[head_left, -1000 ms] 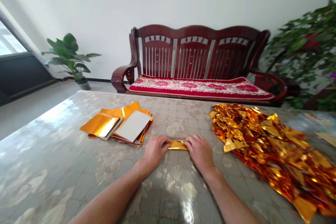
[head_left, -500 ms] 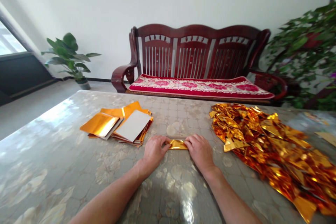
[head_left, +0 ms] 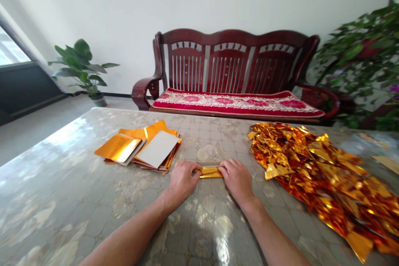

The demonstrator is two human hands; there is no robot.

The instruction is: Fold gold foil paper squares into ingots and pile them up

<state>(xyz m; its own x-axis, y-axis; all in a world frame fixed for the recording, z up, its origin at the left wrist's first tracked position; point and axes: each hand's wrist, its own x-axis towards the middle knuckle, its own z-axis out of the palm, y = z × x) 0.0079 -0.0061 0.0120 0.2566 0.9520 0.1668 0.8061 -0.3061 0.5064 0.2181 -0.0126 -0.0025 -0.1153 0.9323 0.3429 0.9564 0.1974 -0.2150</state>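
A narrow strip of folded gold foil paper (head_left: 210, 172) lies at the middle of the table, pinched at both ends. My left hand (head_left: 184, 178) is closed on its left end, thumb and fingers pressed together. On the right end, my right hand (head_left: 236, 178) grips in the same way. Beyond my left hand is a loose stack of foil sheets (head_left: 120, 148), some gold side up. A pale sheet (head_left: 158, 149) lies on top of it. To the right of my right hand spreads a large heap of folded gold foil pieces (head_left: 314, 174).
The table (head_left: 124, 224) has a shiny patterned cover. Past its far edge stands a dark red wooden bench (head_left: 229, 62) with a floral cushion (head_left: 240, 103). Potted plants (head_left: 82, 64) stand on both sides. A clear plastic bag (head_left: 372, 144) lies at the table's right.
The foil strip between my hands looks flatter and more even, with its reflection changed. My hands have kept almost the same place and grip.
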